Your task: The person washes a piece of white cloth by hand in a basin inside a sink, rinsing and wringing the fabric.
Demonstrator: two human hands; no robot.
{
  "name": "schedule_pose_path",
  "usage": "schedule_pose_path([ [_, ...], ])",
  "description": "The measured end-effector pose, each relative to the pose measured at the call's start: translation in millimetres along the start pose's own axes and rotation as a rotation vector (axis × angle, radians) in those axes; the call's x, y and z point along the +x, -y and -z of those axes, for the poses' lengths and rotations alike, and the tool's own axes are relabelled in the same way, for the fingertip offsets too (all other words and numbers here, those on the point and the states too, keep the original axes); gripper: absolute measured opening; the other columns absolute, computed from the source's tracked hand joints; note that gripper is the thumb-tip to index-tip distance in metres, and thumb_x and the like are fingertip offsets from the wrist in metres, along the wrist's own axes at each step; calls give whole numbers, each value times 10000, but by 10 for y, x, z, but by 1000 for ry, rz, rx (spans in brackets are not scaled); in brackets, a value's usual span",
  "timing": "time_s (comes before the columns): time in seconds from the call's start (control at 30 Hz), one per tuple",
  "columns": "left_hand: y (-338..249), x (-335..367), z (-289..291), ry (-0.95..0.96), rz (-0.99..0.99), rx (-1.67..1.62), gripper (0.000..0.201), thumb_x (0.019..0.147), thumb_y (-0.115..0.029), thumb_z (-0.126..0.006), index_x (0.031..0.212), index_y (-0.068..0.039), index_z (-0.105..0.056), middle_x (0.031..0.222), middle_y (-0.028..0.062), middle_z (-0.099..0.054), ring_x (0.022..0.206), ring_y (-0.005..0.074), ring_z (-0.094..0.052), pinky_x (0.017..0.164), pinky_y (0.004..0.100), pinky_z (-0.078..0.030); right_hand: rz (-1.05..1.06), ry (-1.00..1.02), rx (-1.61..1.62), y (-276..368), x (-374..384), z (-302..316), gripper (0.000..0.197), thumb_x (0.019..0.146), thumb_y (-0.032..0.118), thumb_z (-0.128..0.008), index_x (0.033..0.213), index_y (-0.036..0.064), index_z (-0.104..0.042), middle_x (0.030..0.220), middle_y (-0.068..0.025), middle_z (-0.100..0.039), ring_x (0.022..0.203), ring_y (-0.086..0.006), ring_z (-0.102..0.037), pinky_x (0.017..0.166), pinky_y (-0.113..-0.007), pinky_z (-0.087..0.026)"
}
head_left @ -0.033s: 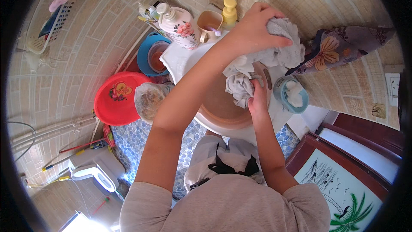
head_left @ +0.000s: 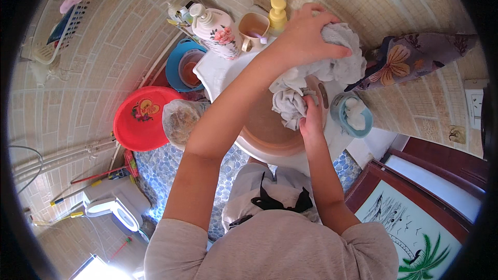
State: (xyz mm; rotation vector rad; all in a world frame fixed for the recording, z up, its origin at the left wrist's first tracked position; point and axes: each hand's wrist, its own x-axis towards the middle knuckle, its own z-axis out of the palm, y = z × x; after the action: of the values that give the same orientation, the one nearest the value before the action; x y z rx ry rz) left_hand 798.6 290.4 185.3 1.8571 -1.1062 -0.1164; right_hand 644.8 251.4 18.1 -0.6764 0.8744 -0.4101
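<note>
A wet-looking light grey cloth [head_left: 350, 67] is bunched over the right side of a brown basin [head_left: 267, 132], which sits in the white washbasin [head_left: 212, 70]. My left hand [head_left: 314, 36] reaches across to the far right, its thumb and fingers curved around the upper bulk of the cloth. Nearer to me, my right hand [head_left: 311, 120] grips the cloth's lower, crumpled end at the basin's right side. Part of the cloth between the two hands is twisted together. My left forearm hides the basin's left part.
Along the washbasin's back stand a floral pump bottle [head_left: 220, 33], a beige mug [head_left: 254, 23] with a toothbrush and a yellow pump bottle [head_left: 277, 13]. A small blue tub [head_left: 340, 119] is at right, below a hanging patterned towel [head_left: 404, 62]. A red basin [head_left: 127, 124] lies left.
My left hand has shifted very slightly to the left with the upper cloth. My right hand stays in place.
</note>
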Motion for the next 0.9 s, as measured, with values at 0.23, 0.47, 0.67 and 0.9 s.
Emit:
schedule_pose_path([
  [0.23,-86,-245,154,-254,-231,420,619,631,-352,-714,1163,-131,-490,1203,177,-423,1092,340,-414,917,407,-329,66,34,-36,33,10,-7,353,751,41,-503,1100,57,-454,951,-36,-543,873,-133,-544,759,-255,-451],
  [0.47,97,-295,11,20,80,-91,621,679,-287,-678,1189,-31,-431,983,180,-557,853,262,-563,754,307,-442,0,15,-6,123,-21,-67,556,730,34,-546,1237,31,-316,1042,-123,-518,911,-202,-551,756,-274,-476],
  [0.67,46,-308,104,100,313,-225,720,637,-364,-676,1210,-24,-401,1165,248,-446,1054,346,-468,881,369,-375,13,36,-47,123,-38,-87,376,746,48,-509,1113,74,-432,990,-41,-534,886,-144,-546,752,-265,-458],
  [0.9,-322,-312,4,-310,-72,231,825,593,-356,-711,1250,-28,-335,1249,285,-314,1137,430,-333,950,474,-262,7,36,-37,138,-27,-26,632,715,52,-565,1278,58,-276,1075,-127,-505,917,-206,-546,775,-311,-468],
])
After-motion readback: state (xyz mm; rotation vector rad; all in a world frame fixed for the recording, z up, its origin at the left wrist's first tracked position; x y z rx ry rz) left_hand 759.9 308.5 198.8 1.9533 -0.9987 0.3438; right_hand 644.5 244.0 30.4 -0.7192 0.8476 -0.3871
